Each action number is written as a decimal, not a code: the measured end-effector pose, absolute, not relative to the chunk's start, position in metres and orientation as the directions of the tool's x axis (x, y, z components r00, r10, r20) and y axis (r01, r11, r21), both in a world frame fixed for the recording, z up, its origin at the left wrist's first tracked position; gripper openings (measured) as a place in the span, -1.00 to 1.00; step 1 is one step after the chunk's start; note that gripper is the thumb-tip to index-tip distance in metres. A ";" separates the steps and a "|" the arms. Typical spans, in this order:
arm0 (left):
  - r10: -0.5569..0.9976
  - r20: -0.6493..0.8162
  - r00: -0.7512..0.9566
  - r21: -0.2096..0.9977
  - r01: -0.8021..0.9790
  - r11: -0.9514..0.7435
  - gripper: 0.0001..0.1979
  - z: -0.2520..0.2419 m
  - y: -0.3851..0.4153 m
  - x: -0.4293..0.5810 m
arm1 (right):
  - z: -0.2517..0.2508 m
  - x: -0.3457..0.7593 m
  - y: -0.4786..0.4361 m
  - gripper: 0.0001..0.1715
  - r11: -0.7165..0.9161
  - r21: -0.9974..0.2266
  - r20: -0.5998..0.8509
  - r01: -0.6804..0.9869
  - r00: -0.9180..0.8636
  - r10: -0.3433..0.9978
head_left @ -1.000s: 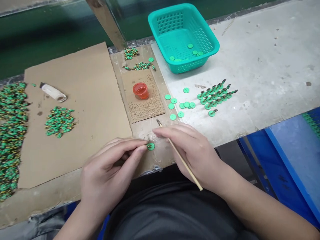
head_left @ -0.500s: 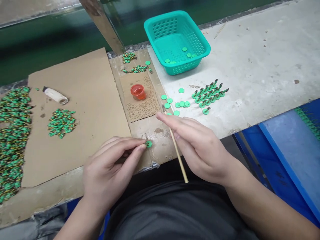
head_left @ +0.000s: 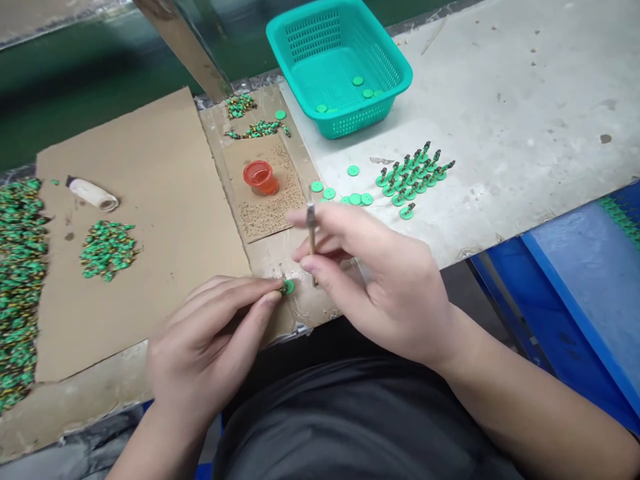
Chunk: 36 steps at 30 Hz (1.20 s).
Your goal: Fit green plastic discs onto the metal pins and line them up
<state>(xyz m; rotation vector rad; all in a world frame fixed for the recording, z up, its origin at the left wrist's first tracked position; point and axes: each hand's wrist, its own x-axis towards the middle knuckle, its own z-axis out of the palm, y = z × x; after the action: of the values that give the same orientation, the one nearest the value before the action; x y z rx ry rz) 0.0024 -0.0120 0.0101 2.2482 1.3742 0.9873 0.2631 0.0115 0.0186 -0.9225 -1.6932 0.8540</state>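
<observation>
My left hand pinches a small figure whose base is a green disc, low over the table's front edge. To its right, my right hand holds a thin stick between thumb and fingers, its grey tip pointing up. Beyond the hands, a small red cup sits on a speckled cardboard piece. Several loose green discs lie behind my right hand. Further right, a cluster of small dark-topped figures stands upright on green discs.
A teal basket holding several green discs stands at the back. On the left cardboard lie a white bottle and a pile of green pieces. A larger pile covers the far left.
The stick has swung from slanting down toward my body to upright, its grey tip now raised between my right fingers. My left hand still pinches the figure. The view has shifted slightly.
</observation>
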 end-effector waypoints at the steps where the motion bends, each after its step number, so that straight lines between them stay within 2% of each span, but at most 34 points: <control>1: 0.875 0.386 0.293 0.593 0.648 -0.479 -0.68 0.010 -0.012 0.003 | 0.020 0.264 0.013 -0.92 0.463 -0.858 0.403 0.224 -0.266 0.875; 5: 0.888 0.379 0.261 0.601 0.660 -0.451 -0.69 0.009 -0.014 0.004 | 0.024 0.271 0.016 -0.82 0.473 -0.822 0.314 0.317 -0.440 0.841; 9: 0.900 0.371 0.229 0.620 0.660 -0.423 -0.79 0.008 -0.014 0.004 | 0.020 0.269 0.018 -0.76 0.417 -0.831 0.213 0.367 -0.483 0.849; 13: 0.923 0.327 0.201 0.653 0.658 -0.375 -0.86 0.008 -0.014 0.005 | 0.010 0.255 0.016 -0.75 0.431 -0.855 0.295 0.287 -0.414 0.861; 16: 0.939 0.308 0.153 0.662 0.674 -0.327 -0.94 0.010 -0.013 0.008 | 0.004 0.247 0.012 -0.75 0.451 -0.846 0.329 0.285 -0.387 0.861; 21: 0.954 0.275 0.122 0.684 0.672 -0.283 -0.89 0.011 -0.013 0.012 | 0.003 0.243 0.008 -0.67 0.466 -0.799 0.345 0.380 -0.346 0.872; 30: 0.947 0.297 0.124 0.683 0.665 -0.302 -0.87 0.009 -0.014 0.012 | 0.003 0.240 0.006 -0.71 0.459 -0.765 0.331 0.452 -0.336 0.882; 33: 0.945 0.295 0.140 0.674 0.670 -0.310 -0.86 0.009 -0.014 0.011 | 0.005 0.238 0.003 -0.77 0.515 -0.742 0.383 0.430 -0.360 0.851; 36: 0.936 0.310 0.166 0.657 0.674 -0.337 -0.85 0.009 -0.015 0.011 | 0.006 0.234 -0.003 -0.74 0.535 -0.710 0.388 0.458 -0.380 0.840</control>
<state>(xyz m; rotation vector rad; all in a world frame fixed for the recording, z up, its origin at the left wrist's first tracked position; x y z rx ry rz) 0.0106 -0.0154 0.0087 2.0811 1.5309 0.9785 0.2344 -0.0028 0.0057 -1.0492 -2.0228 0.6480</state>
